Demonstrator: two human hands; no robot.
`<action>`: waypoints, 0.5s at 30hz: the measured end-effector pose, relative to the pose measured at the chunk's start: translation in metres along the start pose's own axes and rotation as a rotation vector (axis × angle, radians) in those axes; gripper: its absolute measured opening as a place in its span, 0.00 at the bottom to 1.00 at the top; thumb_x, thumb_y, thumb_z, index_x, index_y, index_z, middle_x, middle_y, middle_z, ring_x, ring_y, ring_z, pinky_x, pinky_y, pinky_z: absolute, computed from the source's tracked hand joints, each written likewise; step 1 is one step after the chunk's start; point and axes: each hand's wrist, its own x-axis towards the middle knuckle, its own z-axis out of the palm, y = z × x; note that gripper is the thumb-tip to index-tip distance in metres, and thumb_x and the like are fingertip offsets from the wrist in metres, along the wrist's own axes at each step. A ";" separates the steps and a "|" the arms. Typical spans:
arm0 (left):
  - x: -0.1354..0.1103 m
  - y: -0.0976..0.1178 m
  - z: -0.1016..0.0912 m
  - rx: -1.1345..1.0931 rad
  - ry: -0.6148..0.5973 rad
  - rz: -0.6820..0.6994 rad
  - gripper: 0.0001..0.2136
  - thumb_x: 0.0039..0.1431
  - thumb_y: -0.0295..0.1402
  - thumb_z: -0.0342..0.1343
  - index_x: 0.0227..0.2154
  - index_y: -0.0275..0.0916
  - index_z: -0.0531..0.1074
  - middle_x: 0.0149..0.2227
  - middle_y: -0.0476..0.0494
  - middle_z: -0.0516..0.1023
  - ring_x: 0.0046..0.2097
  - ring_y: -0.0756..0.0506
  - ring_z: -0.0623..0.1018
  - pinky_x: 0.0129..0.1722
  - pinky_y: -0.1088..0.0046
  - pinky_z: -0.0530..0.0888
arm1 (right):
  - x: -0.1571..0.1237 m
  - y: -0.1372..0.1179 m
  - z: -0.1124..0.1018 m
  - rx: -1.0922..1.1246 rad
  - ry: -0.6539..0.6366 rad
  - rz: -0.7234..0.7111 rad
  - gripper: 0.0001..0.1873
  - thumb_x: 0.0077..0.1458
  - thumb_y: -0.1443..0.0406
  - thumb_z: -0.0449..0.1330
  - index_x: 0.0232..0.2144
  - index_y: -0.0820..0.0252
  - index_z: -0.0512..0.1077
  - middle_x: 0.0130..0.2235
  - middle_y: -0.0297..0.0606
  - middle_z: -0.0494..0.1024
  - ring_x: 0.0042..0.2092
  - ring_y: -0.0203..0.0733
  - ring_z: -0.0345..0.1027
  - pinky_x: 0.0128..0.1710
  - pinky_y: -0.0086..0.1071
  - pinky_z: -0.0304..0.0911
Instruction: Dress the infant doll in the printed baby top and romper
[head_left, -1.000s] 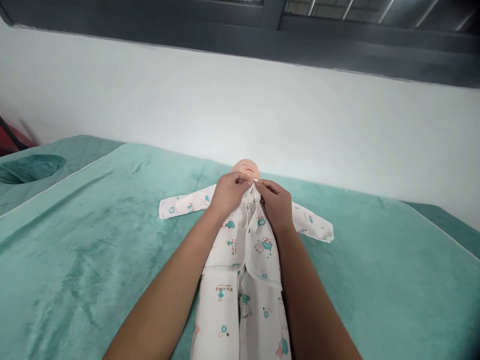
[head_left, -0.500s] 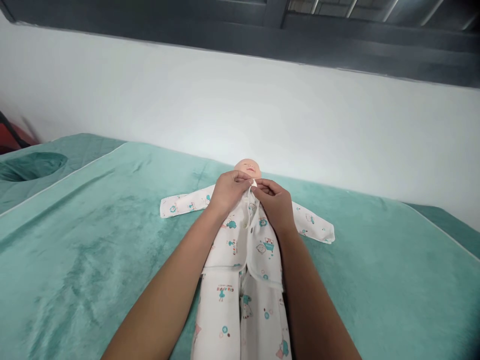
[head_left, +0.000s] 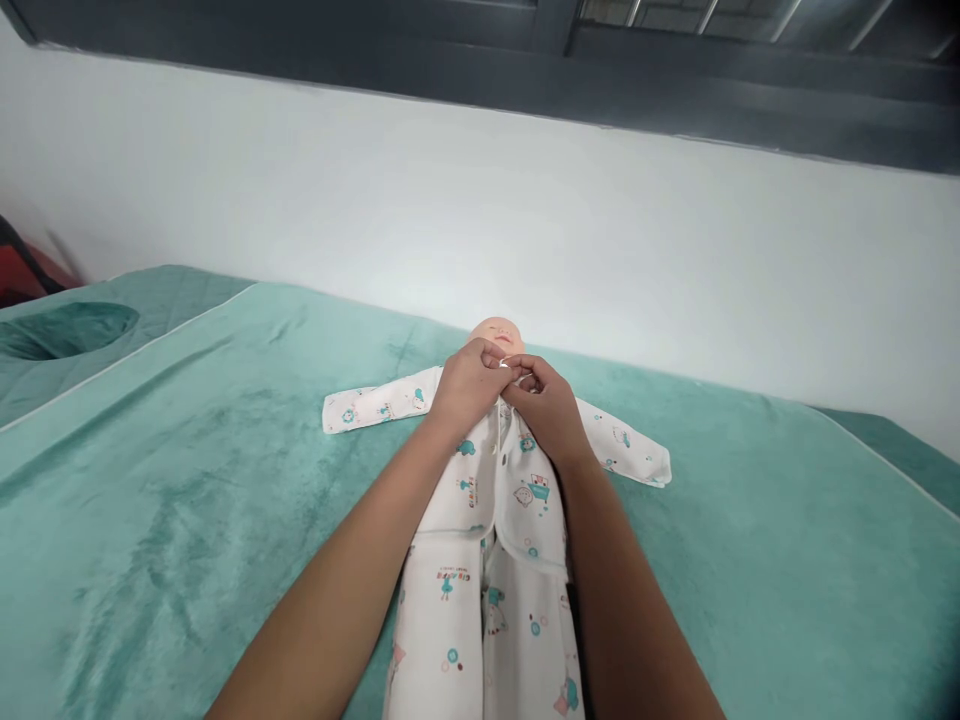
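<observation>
A baby doll (head_left: pixel 496 328) lies on its back, head away from me, dressed in a white printed baby jacket (head_left: pixel 531 490) and matching trousers (head_left: pixel 442 630). At the jacket's collar, just below the doll's chin, my left hand (head_left: pixel 471 382) pinches one front edge. My right hand (head_left: pixel 546 400) grips the other edge, and the fingertips of both hands meet there. Below them the jacket's front edges lie side by side, with small snap fasteners (head_left: pixel 496 452) showing. Both sleeves stretch out sideways. My fingers partly hide the collar.
A green plush cover (head_left: pixel 225 480) spreads under the doll. To the left is a padded green surface with an oval hole (head_left: pixel 71 330). A white wall (head_left: pixel 420 200) stands behind, below a dark window frame (head_left: pixel 375 60). Something red and black (head_left: pixel 26 265) shows at the far left.
My left hand has shifted slightly right, closer to my right hand. The two collar edges are now drawn together, and less of the collar shows between my fingers.
</observation>
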 end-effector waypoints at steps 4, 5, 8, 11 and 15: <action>0.000 0.000 -0.003 -0.143 -0.058 -0.045 0.11 0.44 0.27 0.57 0.35 0.40 0.73 0.32 0.49 0.76 0.32 0.48 0.75 0.31 0.73 0.68 | 0.001 0.003 0.002 0.043 0.007 -0.008 0.16 0.46 0.62 0.61 0.40 0.56 0.72 0.36 0.31 0.71 0.28 0.32 0.57 0.31 0.29 0.57; 0.001 0.000 -0.003 -0.184 -0.070 -0.055 0.12 0.44 0.26 0.57 0.35 0.40 0.72 0.32 0.49 0.76 0.32 0.48 0.75 0.31 0.74 0.68 | 0.001 0.003 0.002 0.049 0.009 -0.006 0.16 0.46 0.62 0.62 0.40 0.57 0.71 0.36 0.31 0.71 0.28 0.32 0.56 0.31 0.29 0.57; 0.001 0.000 -0.005 -0.273 -0.075 -0.081 0.13 0.42 0.23 0.56 0.35 0.39 0.72 0.32 0.48 0.76 0.31 0.49 0.75 0.30 0.74 0.69 | 0.002 0.006 0.003 0.069 0.011 -0.002 0.17 0.46 0.61 0.63 0.40 0.57 0.70 0.36 0.31 0.70 0.28 0.31 0.56 0.30 0.28 0.57; 0.000 0.001 -0.007 -0.349 -0.078 -0.084 0.13 0.42 0.22 0.55 0.34 0.38 0.72 0.33 0.47 0.77 0.32 0.49 0.75 0.32 0.74 0.69 | 0.003 0.008 0.003 0.086 0.014 -0.007 0.19 0.45 0.61 0.64 0.41 0.57 0.68 0.36 0.31 0.69 0.28 0.32 0.56 0.30 0.29 0.58; -0.001 0.001 -0.007 -0.428 -0.086 -0.080 0.12 0.42 0.21 0.55 0.33 0.37 0.71 0.32 0.47 0.77 0.33 0.49 0.76 0.34 0.73 0.70 | 0.003 0.008 0.003 0.078 0.015 0.009 0.20 0.44 0.61 0.65 0.41 0.56 0.68 0.37 0.31 0.70 0.28 0.32 0.57 0.29 0.29 0.58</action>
